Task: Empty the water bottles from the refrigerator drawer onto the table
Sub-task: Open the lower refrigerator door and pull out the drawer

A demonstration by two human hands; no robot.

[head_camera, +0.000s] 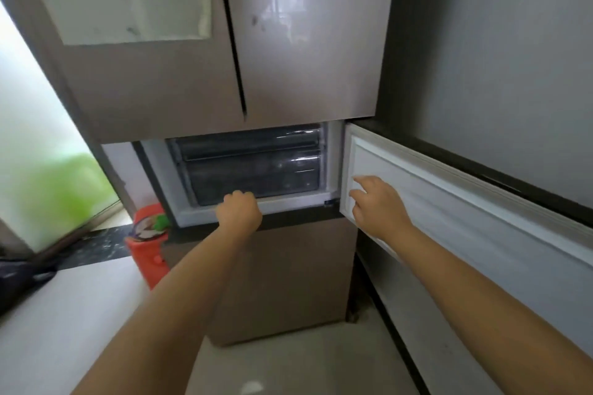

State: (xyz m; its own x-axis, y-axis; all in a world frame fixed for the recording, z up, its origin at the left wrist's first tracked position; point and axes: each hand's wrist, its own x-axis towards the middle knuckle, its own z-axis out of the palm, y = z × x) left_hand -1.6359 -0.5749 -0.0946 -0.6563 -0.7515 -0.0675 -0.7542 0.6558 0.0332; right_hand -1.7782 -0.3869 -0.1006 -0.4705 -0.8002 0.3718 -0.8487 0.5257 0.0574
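The left hand (239, 208) is clenched on the front lip of the clear drawer (253, 173). The right hand (373, 202) lies loose, fingers spread, against the swung-open door (449, 202). Any bottles are inside the drawer; through the dim, glary plastic I can't make them out. Likely heavy, smooth and perhaps wet, so grip each around the body. No writing is legible.
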